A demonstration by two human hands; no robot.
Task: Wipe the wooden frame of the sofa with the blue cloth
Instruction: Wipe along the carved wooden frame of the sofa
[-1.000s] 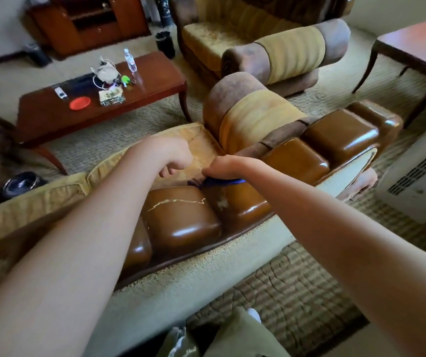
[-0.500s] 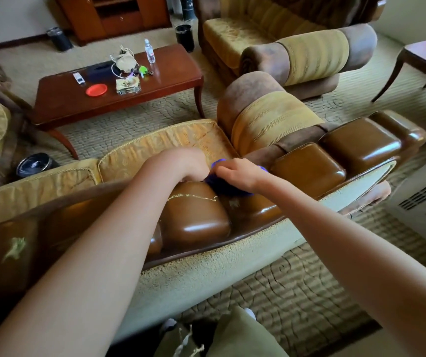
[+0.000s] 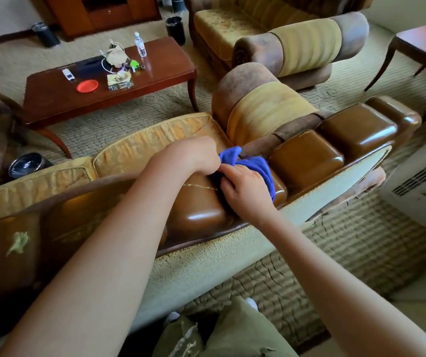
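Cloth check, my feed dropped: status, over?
Right hand grips cloth on the frame. Left hand pinches its far end. Nothing in the way.

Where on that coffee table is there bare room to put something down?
The coffee table is bare on its near half, in front of the red disc, and at its right end past the water bottle. The far middle is crowded.

A home living room: upholstered sofa (image 3: 307, 161), matching armchair (image 3: 271, 39), cluttered wooden coffee table (image 3: 52, 99), patterned carpet (image 3: 361, 240), wooden cabinet (image 3: 103, 14).
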